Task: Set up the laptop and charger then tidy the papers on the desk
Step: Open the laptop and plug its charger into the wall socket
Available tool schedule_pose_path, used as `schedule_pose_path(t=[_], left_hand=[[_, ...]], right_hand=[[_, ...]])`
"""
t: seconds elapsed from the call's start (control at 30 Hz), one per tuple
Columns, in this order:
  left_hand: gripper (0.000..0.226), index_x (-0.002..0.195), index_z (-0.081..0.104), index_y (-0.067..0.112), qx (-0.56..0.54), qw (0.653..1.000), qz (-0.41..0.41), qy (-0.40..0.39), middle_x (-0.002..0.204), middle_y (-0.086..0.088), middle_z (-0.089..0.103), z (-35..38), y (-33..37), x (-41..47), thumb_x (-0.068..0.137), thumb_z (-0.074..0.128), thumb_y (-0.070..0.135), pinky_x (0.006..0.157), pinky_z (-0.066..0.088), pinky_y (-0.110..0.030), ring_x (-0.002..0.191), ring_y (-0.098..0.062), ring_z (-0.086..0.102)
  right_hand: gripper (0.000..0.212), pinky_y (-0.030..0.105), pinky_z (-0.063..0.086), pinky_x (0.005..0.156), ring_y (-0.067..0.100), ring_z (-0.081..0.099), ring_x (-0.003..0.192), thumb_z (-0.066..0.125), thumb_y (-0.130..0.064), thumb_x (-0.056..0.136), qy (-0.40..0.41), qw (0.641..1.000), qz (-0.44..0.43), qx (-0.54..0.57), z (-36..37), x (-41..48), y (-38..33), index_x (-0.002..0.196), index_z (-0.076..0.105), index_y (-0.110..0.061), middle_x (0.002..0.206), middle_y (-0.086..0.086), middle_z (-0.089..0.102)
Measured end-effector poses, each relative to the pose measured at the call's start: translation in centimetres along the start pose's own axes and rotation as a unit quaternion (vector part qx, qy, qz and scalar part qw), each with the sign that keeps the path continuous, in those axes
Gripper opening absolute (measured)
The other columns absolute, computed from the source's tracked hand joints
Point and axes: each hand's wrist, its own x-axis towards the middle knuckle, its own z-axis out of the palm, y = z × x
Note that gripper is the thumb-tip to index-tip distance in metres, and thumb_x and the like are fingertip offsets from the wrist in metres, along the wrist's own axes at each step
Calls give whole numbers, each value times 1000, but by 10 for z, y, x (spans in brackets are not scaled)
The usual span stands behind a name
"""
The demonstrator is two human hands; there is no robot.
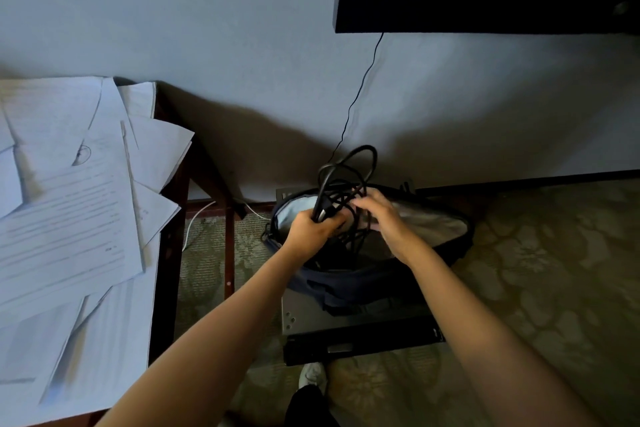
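Over an open dark bag [346, 282], L hand [308, 229] fingers [330, 221] clamp a tangled black charger cable [346, 177], R hand [384, 218] fingers curl into same tangle; loose papers [69, 201] cover tabletop [162, 270] left of bag.

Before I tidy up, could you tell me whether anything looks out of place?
The papers lie askew, some overhanging the desk edge, and the black cable in the left hand and right hand is tangled.
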Motion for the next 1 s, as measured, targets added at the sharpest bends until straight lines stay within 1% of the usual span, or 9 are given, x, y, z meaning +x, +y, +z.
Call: schedule_pose_path(t=[0.07, 0.13, 0.2, 0.27, 0.37, 0.5, 0.67, 0.77, 1.0], left_hand=[[12, 82, 64, 15, 17, 1000, 3, 0, 71, 1, 61, 0, 1, 2, 89, 63, 25, 59, 48, -18, 62, -8, 57], [18, 73, 61, 19, 43, 999, 16, -8, 66, 2, 58, 1, 5, 3, 88, 63, 27, 55, 46, -15, 59, -8, 54], [23, 67, 58, 20, 56, 998, 24, -4, 61, 3, 54, 4, 8, 5, 88, 63, 27, 49, 41, -13, 55, -8, 50], [24, 67, 57, 19, 69, 997, 32, 5, 61, 2, 54, 5, 15, 6, 89, 63, 28, 52, 40, -17, 56, -10, 50], [24, 69, 57, 16, 65, 997, 37, 12, 58, 3, 51, 6, 24, 8, 89, 62, 29, 54, 39, -20, 56, -10, 49], [30, 62, 51, 17, 44, 998, 52, 8, 41, 11, 47, 7, 37, 1, 90, 62, 25, 40, 32, -7, 37, 3, 46], [16, 80, 61, 7, 12, 995, 97, 9, 61, 2, 53, 1, 63, -1, 88, 64, 21, 47, 40, -7, 54, -2, 51], [18, 70, 60, 16, 3, 992, 124, 3, 54, 10, 53, -4, 75, -1, 87, 65, 17, 48, 40, -5, 45, 7, 52], [33, 56, 53, 24, 45, 990, 130, 13, 45, 13, 45, -8, 68, 1, 85, 68, 21, 53, 36, -16, 48, 0, 43]], right_hand=[[54, 25, 41, 88, 12, 52, 108, 60, -21, 82, -34, 981, 16, -193, -17, -8, 3, 133, 42, -16, 120, 0, 50], [61, 37, 38, 101, 20, 46, 122, 57, -27, 85, -28, 876, 2, -481, -30, -16, 9, 140, 33, -19, 130, 0, 47], [49, 37, 41, 98, 23, 52, 117, 50, -33, 90, 43, 802, -46, -594, -33, -26, 12, 136, 39, -19, 126, 1, 56], [30, 30, 45, 82, 20, 60, 102, 48, -38, 91, 56, 820, -90, -562, -30, -38, 9, 116, 56, -22, 106, -1, 66], [28, 29, 37, 71, 21, 60, 95, 52, -50, 87, -84, 805, -121, -574, -17, -50, 6, 93, 58, -23, 98, 0, 67], [30, 33, 39, 82, 26, 56, 109, 50, -30, 93, -91, 718, -119, -680, -7, -40, 9, 118, 54, -14, 113, 9, 62], [24, 33, 37, 76, 31, 56, 106, 50, -26, 93, -68, 716, -135, -681, -14, -32, -2, 109, 58, -10, 110, 11, 63], [24, 31, 36, 74, 32, 56, 106, 53, -26, 89, -70, 715, -119, -685, -20, -24, -7, 106, 60, -10, 110, 10, 63], [12, 29, 29, 69, 29, 53, 99, 54, -21, 88, -120, 718, -56, -684, -19, -6, -5, 85, 50, -11, 93, 8, 54]])
